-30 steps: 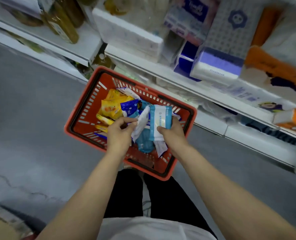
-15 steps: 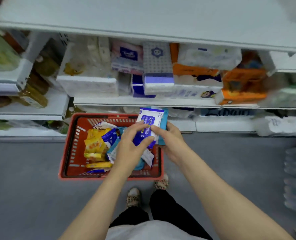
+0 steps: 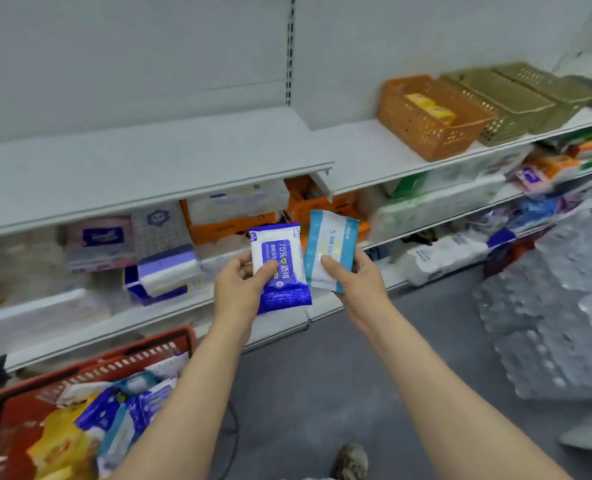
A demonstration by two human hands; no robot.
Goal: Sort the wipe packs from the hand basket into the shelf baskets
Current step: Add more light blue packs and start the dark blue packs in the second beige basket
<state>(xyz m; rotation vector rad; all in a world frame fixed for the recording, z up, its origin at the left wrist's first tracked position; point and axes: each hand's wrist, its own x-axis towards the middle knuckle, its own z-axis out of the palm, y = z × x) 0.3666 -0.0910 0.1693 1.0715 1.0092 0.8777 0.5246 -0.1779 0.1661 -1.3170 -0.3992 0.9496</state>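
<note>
While many packs are still lying in the red hand basket (image 3: 17,407) on the floor at lower left, the left hand (image 3: 239,289) is gripping a blue alcohol wipe pack (image 3: 280,268) and the right hand (image 3: 356,278) is pinching a pale teal wipe pack (image 3: 329,247), both raised in front of the shelves. Up on the shelf to the right, the orange shelf basket (image 3: 426,133) is holding something yellow, while the contents of the olive baskets (image 3: 516,98) beside it are hidden. Judging by this, sorting is only beginning, with most packs left.
</note>
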